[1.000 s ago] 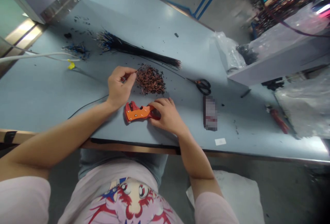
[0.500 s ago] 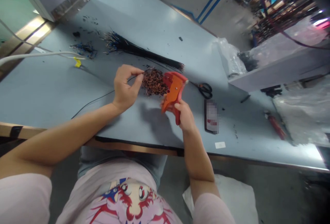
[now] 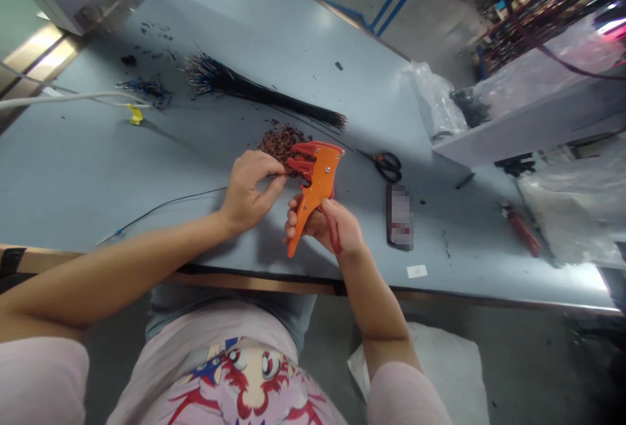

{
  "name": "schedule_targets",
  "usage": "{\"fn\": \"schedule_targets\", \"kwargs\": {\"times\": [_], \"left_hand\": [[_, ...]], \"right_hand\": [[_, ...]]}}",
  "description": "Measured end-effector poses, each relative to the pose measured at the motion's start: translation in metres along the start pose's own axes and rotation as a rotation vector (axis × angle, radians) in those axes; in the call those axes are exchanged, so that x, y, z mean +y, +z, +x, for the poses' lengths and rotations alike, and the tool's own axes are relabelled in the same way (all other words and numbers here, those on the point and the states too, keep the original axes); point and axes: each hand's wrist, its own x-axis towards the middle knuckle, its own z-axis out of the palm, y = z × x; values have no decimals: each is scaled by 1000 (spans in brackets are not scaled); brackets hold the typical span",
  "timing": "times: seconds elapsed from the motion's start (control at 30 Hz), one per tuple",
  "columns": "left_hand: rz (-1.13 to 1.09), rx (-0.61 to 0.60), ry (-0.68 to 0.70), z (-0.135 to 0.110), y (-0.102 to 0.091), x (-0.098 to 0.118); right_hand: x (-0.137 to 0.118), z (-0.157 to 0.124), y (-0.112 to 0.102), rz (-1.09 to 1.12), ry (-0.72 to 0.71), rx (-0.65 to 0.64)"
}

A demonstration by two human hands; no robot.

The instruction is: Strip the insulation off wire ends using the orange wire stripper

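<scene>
Orange wire stripper, R hand, jaws fwd-right.

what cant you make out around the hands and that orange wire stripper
Head view: whatever the left hand pinches, hidden by its fingers.
Head view: most of the wire stripper's grip, covered by the right hand.
Head view: the dark oblong item, pixelated and unidentifiable.

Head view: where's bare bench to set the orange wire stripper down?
The wide patch of bench lies between the white cable and left forearm. A smaller one lies between the blurred dark object and red-handled tool. Crowded: the copper wire scraps and black wire bundle.
</scene>
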Motion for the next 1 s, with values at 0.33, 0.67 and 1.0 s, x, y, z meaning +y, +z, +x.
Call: {"fn": "schedule_targets", "kwargs": {"times": [0.33,0.67,1.0], "left_hand": [[-65,-122,-9,-6,3,4],[-77,-158,8,-6,4,5],[-61,-178,57,-7,5,3]], "right_hand": [[1,1,-1,38,21,-33],[6,1,-7,-7,33,-68],[7,1,-12,1,9,-165]]}}
